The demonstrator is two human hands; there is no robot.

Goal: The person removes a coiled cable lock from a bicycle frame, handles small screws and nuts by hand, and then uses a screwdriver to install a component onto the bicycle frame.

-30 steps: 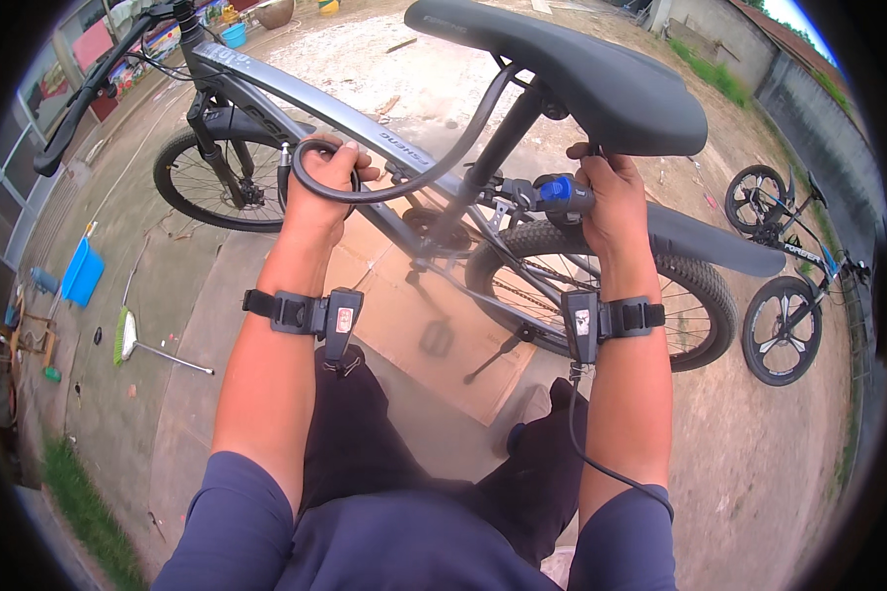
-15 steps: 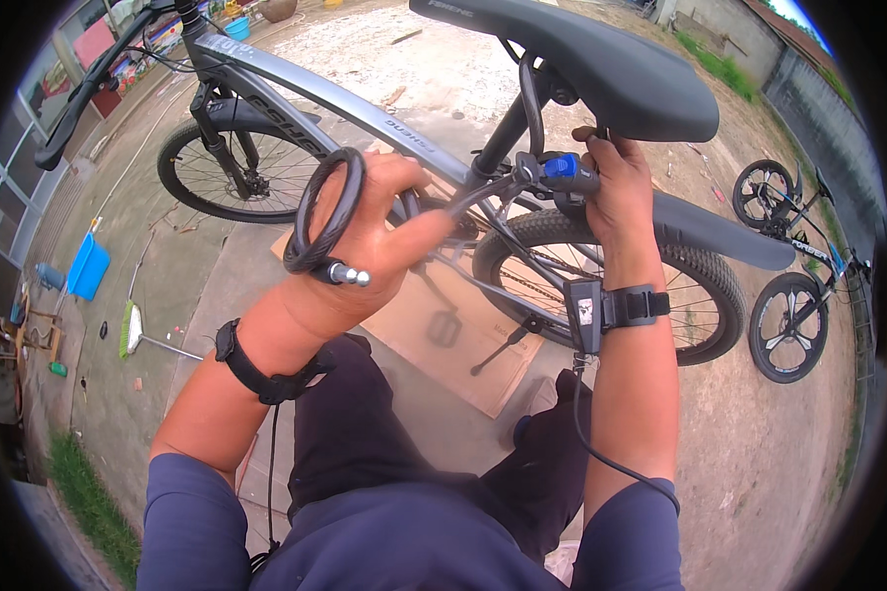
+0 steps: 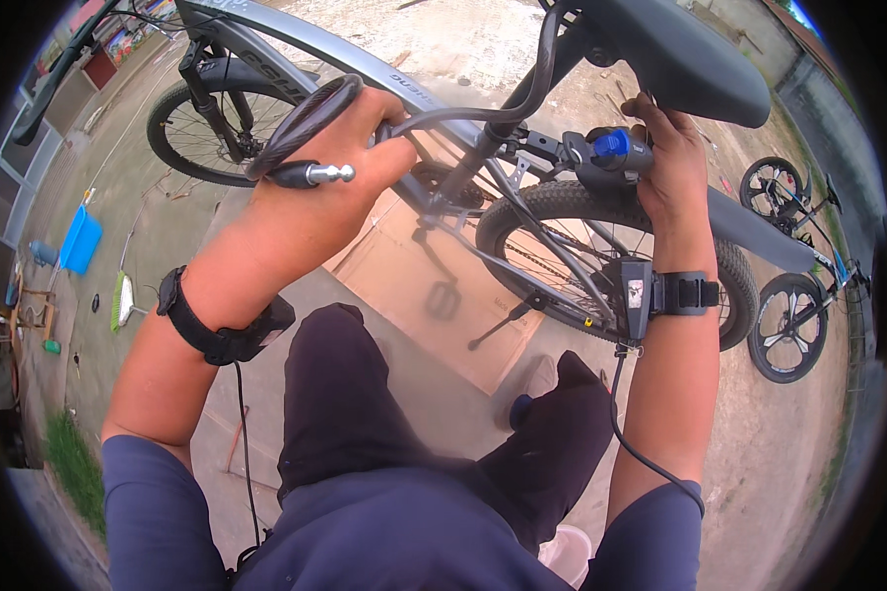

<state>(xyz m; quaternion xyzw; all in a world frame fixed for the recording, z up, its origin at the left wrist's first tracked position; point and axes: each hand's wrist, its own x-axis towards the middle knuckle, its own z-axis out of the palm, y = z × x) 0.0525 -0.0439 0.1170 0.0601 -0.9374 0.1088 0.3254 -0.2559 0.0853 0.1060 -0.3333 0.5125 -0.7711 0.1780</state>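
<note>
My left hand [image 3: 330, 197] is closed round a black cable lock [image 3: 310, 118], a loop of which lies over the back of the hand. The cable's metal pin end [image 3: 333, 174] sticks out freely above the wrist. From the fist the cable runs right, past the seat post [image 3: 512, 108], and up behind it. Below the black saddle [image 3: 705, 64], my right hand [image 3: 675, 163] grips the dark lock head [image 3: 636, 156], which has a blue cap. Some of its fingers are hidden behind the saddle's edge. A grey bicycle [image 3: 350, 59] stands in front of me.
Flattened cardboard [image 3: 434, 305] lies under the bicycle, beside its kickstand [image 3: 503, 325]. The rear wheel [image 3: 739, 286] is near my right forearm. A second bicycle [image 3: 788, 315] is at the right. At the left are a blue dustpan [image 3: 81, 239] and a broom [image 3: 121, 300].
Both hands appear shifted apart, the left leftward and up, the right rightward. The cable between them now stretches past the seat post, and the lock head has moved right in view.
</note>
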